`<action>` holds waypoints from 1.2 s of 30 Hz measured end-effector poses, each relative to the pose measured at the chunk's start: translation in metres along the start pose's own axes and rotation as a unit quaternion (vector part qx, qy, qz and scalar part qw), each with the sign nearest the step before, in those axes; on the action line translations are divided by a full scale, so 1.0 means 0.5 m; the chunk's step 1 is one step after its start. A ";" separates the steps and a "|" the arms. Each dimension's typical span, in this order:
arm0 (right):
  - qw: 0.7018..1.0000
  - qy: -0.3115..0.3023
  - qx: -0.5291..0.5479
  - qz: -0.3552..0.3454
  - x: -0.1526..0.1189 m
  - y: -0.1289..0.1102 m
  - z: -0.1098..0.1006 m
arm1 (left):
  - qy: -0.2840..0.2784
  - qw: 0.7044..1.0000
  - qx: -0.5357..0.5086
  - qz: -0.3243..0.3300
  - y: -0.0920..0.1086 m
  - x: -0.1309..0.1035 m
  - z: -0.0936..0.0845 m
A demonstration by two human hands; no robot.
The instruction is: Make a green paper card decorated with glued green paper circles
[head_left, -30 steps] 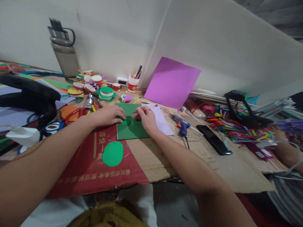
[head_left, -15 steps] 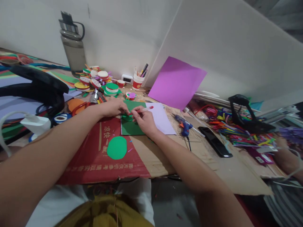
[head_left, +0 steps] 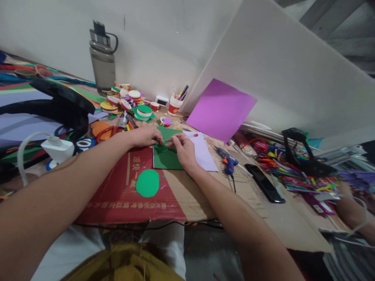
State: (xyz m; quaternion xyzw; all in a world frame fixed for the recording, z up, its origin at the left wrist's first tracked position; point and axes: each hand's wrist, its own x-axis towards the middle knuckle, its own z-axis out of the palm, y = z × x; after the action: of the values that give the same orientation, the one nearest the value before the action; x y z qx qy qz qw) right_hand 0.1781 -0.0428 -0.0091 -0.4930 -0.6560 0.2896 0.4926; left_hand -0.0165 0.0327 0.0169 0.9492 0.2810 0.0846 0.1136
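A dark green sheet (head_left: 166,160) lies on the cardboard, partly over a pale purple sheet (head_left: 202,152). My right hand (head_left: 183,147) is closed round a red and white pencil (head_left: 191,136) whose tip end points left over the green sheet. My left hand (head_left: 148,136) rests at the green sheet's left part, fingers bent down beside a small green piece; whether it grips or only presses the piece is too small to tell. Nearer to me, a bright green disc (head_left: 148,183) lies flat on the red part of the cardboard.
Small paper hats (head_left: 143,111), a bottle (head_left: 102,62) and a pencil cup (head_left: 175,104) stand behind. A purple sheet (head_left: 221,109) leans on the panel. On the right are a glue gun (head_left: 230,162), a phone (head_left: 265,183), coloured strips and another person's arm (head_left: 351,210).
The whole view has shifted slightly, with the bottle and hats now further right in it. Both hands remain over the green sheet, the pencil still in my right hand.
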 end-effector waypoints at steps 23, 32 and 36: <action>0.993 -0.043 -0.104 0.024 0.013 -0.007 -0.022 | 0.050 0.975 0.200 -0.079 0.254 -0.021 0.032; 0.996 -0.058 -0.002 0.069 0.020 0.003 -0.017 | 0.001 0.971 0.186 -0.146 0.300 -0.028 0.050; 0.997 -0.057 0.010 0.051 0.033 -0.023 -0.022 | -0.011 0.974 0.167 -0.153 0.301 -0.027 0.052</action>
State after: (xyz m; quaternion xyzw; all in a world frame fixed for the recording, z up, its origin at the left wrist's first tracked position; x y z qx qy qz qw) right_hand 0.1836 -0.0327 0.0104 -0.5039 -0.6538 0.3486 0.4440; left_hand 0.0555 -0.1023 0.0302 0.9012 0.4322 0.0074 -0.0321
